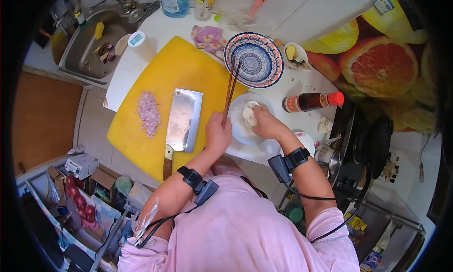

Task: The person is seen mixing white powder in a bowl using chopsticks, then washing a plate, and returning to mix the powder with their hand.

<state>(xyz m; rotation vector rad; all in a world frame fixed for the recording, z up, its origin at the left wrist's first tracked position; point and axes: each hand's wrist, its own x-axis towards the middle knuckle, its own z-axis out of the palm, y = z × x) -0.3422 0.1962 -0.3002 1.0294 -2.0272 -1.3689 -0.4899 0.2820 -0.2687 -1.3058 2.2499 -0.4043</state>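
Note:
My left hand (218, 132) is closed around a pair of brown chopsticks (231, 84), whose tips reach over the rim of a patterned blue-and-orange bowl (253, 59). My right hand (264, 122) is inside a whitish bowl (235, 109), its fingers on a lump of pale dough (250, 113). Left of the bowls lies a yellow cutting board (193, 65). On it rest a cleaver (184, 120) with a wooden handle and a heap of finely chopped purplish onion (149, 114).
A red-capped bottle of dark sauce (308, 102) lies right of the whitish bowl. A white-lidded jar (142, 47) stands beyond the board, near a steel sink (88, 49). A small dish with a piece of ginger (291, 52) is at the back right; a steel kettle (327, 157) is at the right.

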